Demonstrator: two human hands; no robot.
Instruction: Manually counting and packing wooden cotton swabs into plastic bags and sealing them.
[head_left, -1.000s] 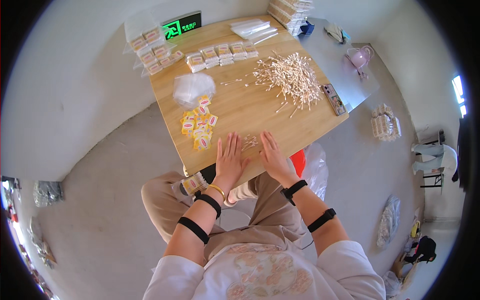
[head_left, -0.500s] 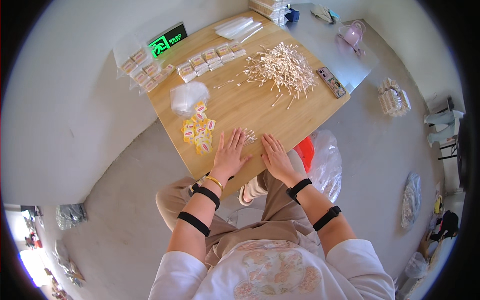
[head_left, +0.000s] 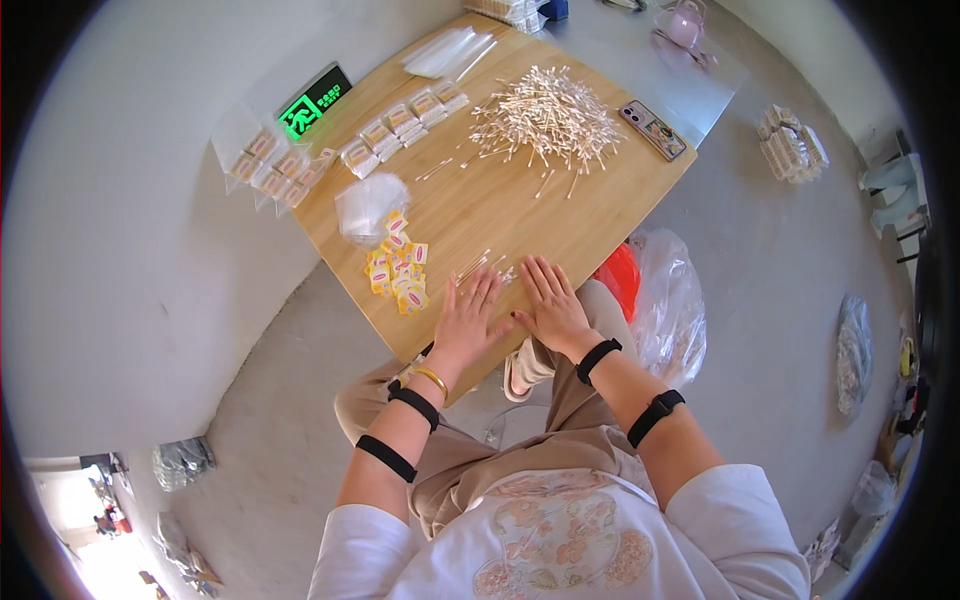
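Observation:
Near the front edge of the wooden table (head_left: 450, 205), a few cotton swabs (head_left: 507, 274) lie between and partly beneath my hands. My left hand (head_left: 468, 318) rests flat over some of them, its fingers stretched out. Just right of it, my right hand (head_left: 553, 305) also lies flat with straight fingers, its fingertips beside the swabs. How many swabs the left palm covers is hidden. Left of my left hand is a small heap of yellow-and-white labels (head_left: 402, 270). A big loose pile of cotton swabs (head_left: 548, 118) spreads over the far right part of the table.
Clear plastic bags (head_left: 372, 208) lie beyond the labels. Packed swab bundles (head_left: 400, 125) form a row at the far left, by a green exit sign (head_left: 315, 102). A phone (head_left: 652, 130) sits at the right edge. A large clear bag (head_left: 668, 305) hangs low beside the table.
Both hands stay flat, and the gap between them has narrowed. The swabs by them are more spread out, with some now showing beyond the left fingertips. The whole view has shifted slightly.

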